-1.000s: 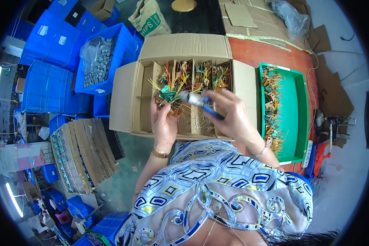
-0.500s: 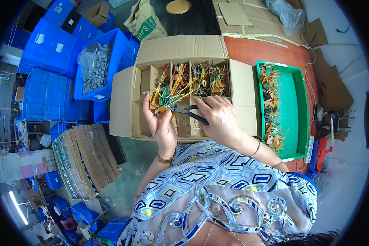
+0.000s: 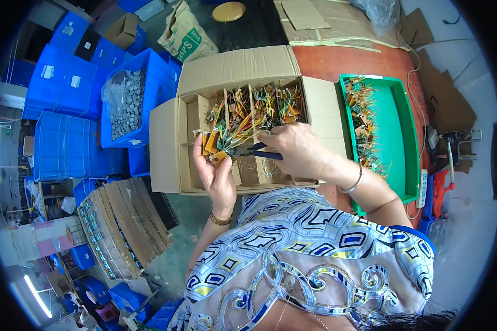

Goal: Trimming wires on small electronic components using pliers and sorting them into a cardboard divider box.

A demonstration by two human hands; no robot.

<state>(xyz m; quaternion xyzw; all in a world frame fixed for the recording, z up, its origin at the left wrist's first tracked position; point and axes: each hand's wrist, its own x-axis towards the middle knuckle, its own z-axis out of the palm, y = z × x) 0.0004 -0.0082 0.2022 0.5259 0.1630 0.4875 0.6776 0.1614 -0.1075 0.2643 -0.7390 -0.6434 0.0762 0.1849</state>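
Observation:
My left hand [image 3: 220, 185] is closed around a small bunch of brown circuit boards [image 3: 210, 143] with coloured wires fanning out to the right. The boards sit between my thumb and fingers above an open cardboard box [image 3: 240, 65]. In my right hand [image 3: 302, 148] is a pair of cutting pliers [image 3: 267, 155] with dark blue handles. Its jaws point left at the wires beside the boards; whether they touch a wire is too small to tell. Inside the box, cardboard dividers [image 3: 252, 108] separate more wired boards [image 3: 290, 103], grouped in the far compartments.
A green tray [image 3: 389, 138] on the right holds a row of wired boards along its left side. To the left stand blue crates [image 3: 66, 146], one filled with small grey parts [image 3: 128, 105]. A printed sack [image 3: 186, 36] and a round stool [image 3: 228, 11] are behind the box.
The pliers' handles have come closer together in my right hand. My left hand keeps hold of the boards. The whole view has tilted slightly.

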